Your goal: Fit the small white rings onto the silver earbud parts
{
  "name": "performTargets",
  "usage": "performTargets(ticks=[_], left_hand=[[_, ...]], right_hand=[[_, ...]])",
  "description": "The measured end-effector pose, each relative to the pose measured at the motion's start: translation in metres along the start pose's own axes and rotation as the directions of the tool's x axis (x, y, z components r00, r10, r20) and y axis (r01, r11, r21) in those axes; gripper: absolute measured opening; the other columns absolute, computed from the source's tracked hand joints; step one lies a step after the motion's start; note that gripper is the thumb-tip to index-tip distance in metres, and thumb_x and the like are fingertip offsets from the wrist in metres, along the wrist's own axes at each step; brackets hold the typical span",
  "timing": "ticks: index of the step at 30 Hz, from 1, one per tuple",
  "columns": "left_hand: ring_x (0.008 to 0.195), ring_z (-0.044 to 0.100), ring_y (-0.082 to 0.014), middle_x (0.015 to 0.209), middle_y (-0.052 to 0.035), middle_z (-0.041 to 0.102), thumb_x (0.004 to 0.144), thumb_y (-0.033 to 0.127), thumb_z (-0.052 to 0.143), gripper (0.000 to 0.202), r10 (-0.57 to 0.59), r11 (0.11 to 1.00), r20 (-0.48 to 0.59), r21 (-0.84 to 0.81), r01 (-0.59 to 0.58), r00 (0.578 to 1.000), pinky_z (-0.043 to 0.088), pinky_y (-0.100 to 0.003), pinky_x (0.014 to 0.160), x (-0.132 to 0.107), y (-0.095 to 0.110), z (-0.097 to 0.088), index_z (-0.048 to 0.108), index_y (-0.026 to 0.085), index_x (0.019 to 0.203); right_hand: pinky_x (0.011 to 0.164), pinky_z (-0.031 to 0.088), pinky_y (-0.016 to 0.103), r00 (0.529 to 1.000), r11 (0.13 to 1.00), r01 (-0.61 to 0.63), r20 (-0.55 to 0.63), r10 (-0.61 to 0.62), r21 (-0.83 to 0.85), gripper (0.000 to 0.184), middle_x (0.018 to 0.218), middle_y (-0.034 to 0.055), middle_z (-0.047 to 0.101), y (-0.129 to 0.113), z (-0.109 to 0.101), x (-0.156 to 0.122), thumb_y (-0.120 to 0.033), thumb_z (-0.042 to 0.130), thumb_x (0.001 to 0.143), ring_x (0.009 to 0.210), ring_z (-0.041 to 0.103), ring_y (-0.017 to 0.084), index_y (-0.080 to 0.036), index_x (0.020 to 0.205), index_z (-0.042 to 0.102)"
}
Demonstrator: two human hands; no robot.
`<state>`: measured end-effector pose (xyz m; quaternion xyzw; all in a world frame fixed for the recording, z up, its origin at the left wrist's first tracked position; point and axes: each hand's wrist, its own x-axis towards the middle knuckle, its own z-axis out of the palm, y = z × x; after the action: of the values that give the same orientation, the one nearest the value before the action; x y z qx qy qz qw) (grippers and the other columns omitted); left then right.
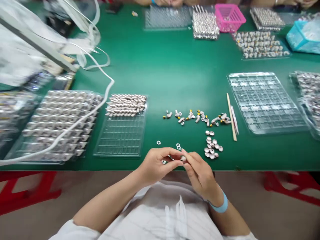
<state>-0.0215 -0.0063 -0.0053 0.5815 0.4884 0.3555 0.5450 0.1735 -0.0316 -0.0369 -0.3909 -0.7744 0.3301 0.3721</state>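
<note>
White top [140, 223]: fills the bottom centre of the frame, below your forearms.
Left hand [158, 166]: you keep thumb and forefinger in a narrow pinch on a small piece [183, 159], just below the centre of the frame.
Right hand [203, 173]: your fingertips close on that same piece from the other side; your fingers hide much of its shape.
Blue wristband [222, 204]: circles your right wrist, lower right of centre.
White rings [178, 146]: lie just above your fingertips on the green table [165, 73].
Domed pieces [212, 146]: sit in a loose cluster near your right hand, right of centre.
Parts with yellow bits [197, 116]: spread in an uneven row above both hands.
Wooden stick [231, 116]: lies beside a thin pale tool [235, 120], right of that row.
Part-filled tray [118, 138]: left of centre, metallic pieces in its upper rows.
Transparent tray [267, 103]: right side of the frame.
Pink basket [229, 18]: upper right, beside a stack of filled trays [205, 23].
</note>
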Motion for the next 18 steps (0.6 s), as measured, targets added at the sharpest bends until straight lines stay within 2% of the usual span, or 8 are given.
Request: performTargets(ticks=[2,4,7,9,12,14,18], left_hand=[[0.069,0.073,-0.0132,0.087,-0.0054,0.079,0.078,0.014,0.069,0.017,0.09,0.987,-0.099,0.141,-0.075,0.991,0.061,-0.019,0.065,0.0,0.001,-0.013,0.075,0.015,0.094],[0.072,0.073,-0.0138,0.086,-0.0048,0.078,0.08,0.015,0.067,0.016,0.164,0.952,-0.233,0.291,-0.092,0.959,0.062,-0.02,0.067,0.001,0.0,-0.035,0.075,0.015,0.094],[0.076,0.072,-0.0147,0.088,-0.0045,0.077,0.083,0.019,0.064,0.015,0.246,0.893,-0.452,0.45,-0.019,0.858,0.062,-0.023,0.073,0.004,-0.004,-0.078,0.075,0.017,0.093],[0.081,0.072,-0.016,0.092,-0.0049,0.076,0.084,0.022,0.063,0.016,0.276,0.863,-0.498,0.504,0.016,0.822,0.061,-0.025,0.075,0.009,-0.006,-0.102,0.074,0.018,0.095],[0.085,0.07,-0.0173,0.096,-0.0063,0.075,0.086,0.026,0.059,0.019,0.286,0.809,-0.493,0.584,0.069,0.822,0.059,-0.027,0.078,0.022,-0.011,-0.124,0.073,0.018,0.095],[0.086,0.07,-0.0177,0.098,-0.0065,0.075,0.087,0.027,0.055,0.022,0.231,0.747,-0.493,0.642,0.172,0.839,0.058,-0.029,0.08,0.033,-0.015,-0.131,0.072,0.018,0.099],[0.074,0.07,-0.0209,0.08,-0.0066,0.074,0.082,0.027,0.06,0.022,0.125,0.668,-0.492,0.684,0.293,0.862,0.056,-0.032,0.072,0.052,-0.022,-0.134,0.067,0.016,0.099]], right_hand=[[0.081,0.056,0.034,0.998,0.998,-0.046,-0.045,0.044,-0.033,0.051,0.103,0.0097,0.062,0.002,-0.003,0.0,-0.011,0.045,0.095,0.093,0.063,0.02,-0.02,0.146,0.041],[0.077,0.057,0.032,0.991,0.996,-0.061,-0.119,0.053,-0.065,0.049,0.101,0.009,0.063,0.006,-0.006,-0.002,-0.011,0.046,0.095,0.089,0.064,0.02,-0.022,0.142,0.047],[0.071,0.057,0.03,0.986,0.997,-0.035,-0.164,0.022,-0.073,0.046,0.097,0.0077,0.065,0.012,-0.008,-0.003,-0.01,0.049,0.094,0.084,0.065,0.019,-0.024,0.137,0.054],[0.069,0.057,0.03,0.984,0.997,-0.02,-0.178,0.006,-0.073,0.046,0.096,0.0074,0.065,0.016,-0.006,-0.001,-0.01,0.05,0.093,0.082,0.065,0.019,-0.026,0.136,0.055],[0.068,0.057,0.033,0.983,0.997,-0.011,-0.186,-0.003,-0.077,0.046,0.096,0.0074,0.066,0.022,0.002,0.002,-0.009,0.05,0.093,0.08,0.066,0.02,-0.026,0.135,0.056],[0.067,0.056,0.034,0.981,0.997,0.007,-0.194,-0.022,-0.08,0.047,0.093,0.0071,0.066,0.027,0.007,0.004,-0.008,0.051,0.093,0.079,0.065,0.02,-0.026,0.135,0.055],[0.067,0.056,0.036,0.974,0.995,0.019,-0.225,-0.04,-0.098,0.048,0.094,0.0079,0.066,0.032,0.01,0.004,-0.008,0.052,0.092,0.081,0.066,0.022,-0.026,0.136,0.055]])
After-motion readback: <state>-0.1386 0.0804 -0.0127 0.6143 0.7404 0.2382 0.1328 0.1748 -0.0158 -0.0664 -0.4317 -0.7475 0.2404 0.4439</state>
